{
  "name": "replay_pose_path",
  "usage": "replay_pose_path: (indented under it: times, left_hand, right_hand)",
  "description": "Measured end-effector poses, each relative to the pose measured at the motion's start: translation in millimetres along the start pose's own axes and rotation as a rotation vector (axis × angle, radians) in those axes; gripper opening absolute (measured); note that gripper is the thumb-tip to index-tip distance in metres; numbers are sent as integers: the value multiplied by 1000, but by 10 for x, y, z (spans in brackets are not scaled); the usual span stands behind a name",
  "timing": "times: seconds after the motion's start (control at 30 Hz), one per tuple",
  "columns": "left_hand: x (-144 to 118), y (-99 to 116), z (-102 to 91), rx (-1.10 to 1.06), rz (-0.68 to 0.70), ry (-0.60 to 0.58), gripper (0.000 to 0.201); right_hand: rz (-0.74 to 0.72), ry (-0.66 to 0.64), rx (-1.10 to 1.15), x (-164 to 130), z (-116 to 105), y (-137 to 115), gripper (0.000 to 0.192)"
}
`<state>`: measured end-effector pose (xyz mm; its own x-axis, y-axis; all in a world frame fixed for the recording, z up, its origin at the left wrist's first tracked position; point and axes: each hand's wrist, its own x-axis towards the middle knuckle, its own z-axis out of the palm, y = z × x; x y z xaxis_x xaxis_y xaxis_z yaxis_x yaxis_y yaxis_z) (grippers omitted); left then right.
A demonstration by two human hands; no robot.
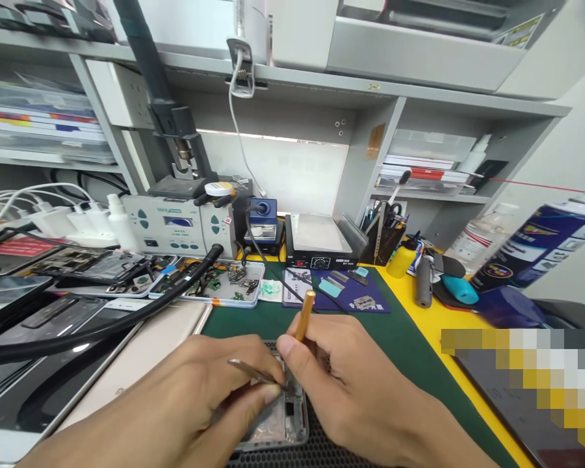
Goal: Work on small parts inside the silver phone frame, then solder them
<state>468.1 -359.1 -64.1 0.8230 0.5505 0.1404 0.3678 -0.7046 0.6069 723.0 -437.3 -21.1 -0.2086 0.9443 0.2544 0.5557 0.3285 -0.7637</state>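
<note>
An opened phone (277, 422) with its inner frame showing lies on the green mat (394, 338) at the bottom centre, partly hidden under both hands. My left hand (195, 396) pinches metal tweezers (253, 372), tips pointing at the phone. My right hand (346, 377) grips a small tool with an orange-gold handle (304, 314), held upright over the same spot. The fingertips of both hands meet above the phone.
A soldering station (175, 227) and a hot plate (322, 244) stand at the back. A tray of small parts (214, 283) and several phones and screens (53, 325) lie to the left. Bottles, a spray can (541, 247) and a tool cup (387, 227) sit at the right.
</note>
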Motion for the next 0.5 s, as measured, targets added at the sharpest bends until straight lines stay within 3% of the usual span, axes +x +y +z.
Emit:
replay_pose_path:
  times: [0.13, 0.5]
  left_hand:
    - [88, 61, -79, -165, 43, -72, 35]
    - [171, 285, -182, -33, -48, -130, 45]
  right_hand:
    - [-8, -1, 0, -16, 15, 10, 33]
    - [65, -17, -65, -50, -8, 49, 45]
